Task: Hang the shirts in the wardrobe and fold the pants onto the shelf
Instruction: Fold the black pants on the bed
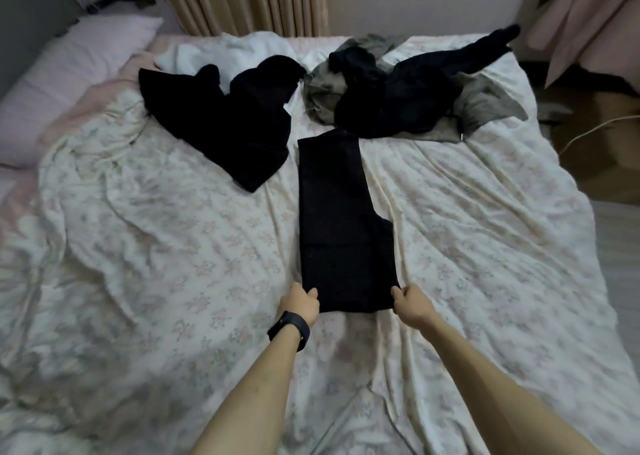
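Observation:
A pair of black pants (341, 219) lies flat and lengthwise on the floral bed cover (173, 246), folded leg on leg. My left hand (300, 304), with a black band on its wrist, pinches the near left corner of the pants. My right hand (408, 300) pinches the near right corner. A second black garment (228, 122) lies crumpled at the back left. A heap of black and grey-green clothes (408, 94) lies at the back right.
A pink pillow (69, 76) rests at the bed's far left. Beige curtains (242, 0) hang behind the bed. A pink cloth (588, 21) hangs at the right above a brown box (602, 135) with a white cable.

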The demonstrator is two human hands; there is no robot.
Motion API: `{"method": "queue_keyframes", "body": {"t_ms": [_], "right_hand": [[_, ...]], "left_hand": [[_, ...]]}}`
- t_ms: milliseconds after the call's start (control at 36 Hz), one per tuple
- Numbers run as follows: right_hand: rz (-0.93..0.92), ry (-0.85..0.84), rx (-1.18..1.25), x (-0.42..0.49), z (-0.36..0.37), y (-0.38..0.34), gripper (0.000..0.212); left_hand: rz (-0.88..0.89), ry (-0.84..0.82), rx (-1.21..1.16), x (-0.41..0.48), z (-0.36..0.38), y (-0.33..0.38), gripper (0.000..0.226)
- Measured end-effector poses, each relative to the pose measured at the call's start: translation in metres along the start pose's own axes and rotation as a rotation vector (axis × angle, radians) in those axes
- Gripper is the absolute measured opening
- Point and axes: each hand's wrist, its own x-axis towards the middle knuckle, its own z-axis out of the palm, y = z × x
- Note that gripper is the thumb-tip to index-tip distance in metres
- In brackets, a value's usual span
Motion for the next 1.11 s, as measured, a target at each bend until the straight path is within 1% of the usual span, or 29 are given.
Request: {"method": "queue_keyframes", "body": {"t_ms": [83, 222, 306, 361, 444, 500, 583, 694, 750, 806, 889, 944, 1028, 1111], "right_hand": [[0.015, 0.000, 0.125, -0.030, -0.012, -0.005, 0.035], [-0.022, 0.047, 0.081, -0.093, -0.033, -0.002, 0.027], [-0.042, 0.076, 0.093, -0.142, -0.045, 0.006, 0.022], [-0.072, 0.071, 0.103, -0.170, -0.048, 0.015, 0.022], [-0.124, 0.057, 0.144, -0.223, -0.049, 0.038, 0.017], [-0.162, 0.068, 0.163, -0.247, -0.045, 0.055, 0.012], [-0.175, 0.080, 0.224, -0.284, -0.034, 0.088, 0.008], [-0.120, 0.045, 0.268, -0.316, -0.016, 0.128, 0.017], [-0.088, -0.009, 0.315, -0.326, -0.012, 0.142, 0.017], [-0.049, -0.078, 0.424, -0.332, -0.011, 0.149, 0.018], [-0.031, -0.112, 0.556, -0.330, -0.016, 0.143, 0.020], [-0.028, -0.111, 0.635, -0.323, -0.026, 0.126, 0.022], [-0.060, -0.144, 0.723, -0.304, -0.044, 0.094, 0.028], [-0.166, -0.128, 0.613, -0.277, -0.054, 0.066, 0.028]], "left_hand": [[0.013, -0.005, 0.043, -0.024, -0.011, 0.001, 0.052], [0.045, 0.002, 0.052, -0.079, -0.024, -0.008, 0.046], [0.040, 0.014, 0.014, -0.123, -0.022, -0.021, 0.044], [0.046, 0.031, -0.010, -0.147, -0.018, -0.034, 0.044], [0.111, 0.045, -0.061, -0.195, -0.013, -0.060, 0.043], [0.163, 0.027, -0.086, -0.216, -0.007, -0.077, 0.041], [0.183, -0.020, -0.123, -0.254, -0.001, -0.103, 0.030], [0.184, -0.134, -0.246, -0.283, 0.007, -0.131, 0.029], [0.149, -0.222, -0.278, -0.291, 0.004, -0.143, 0.026], [0.098, -0.312, -0.313, -0.297, 0.000, -0.155, 0.023], [0.051, -0.359, -0.387, -0.296, -0.013, -0.159, 0.020], [0.093, -0.355, -0.384, -0.289, -0.026, -0.153, 0.027], [0.180, -0.328, -0.329, -0.272, -0.040, -0.131, 0.031], [0.283, -0.170, -0.317, -0.244, -0.048, -0.108, 0.019]]}}
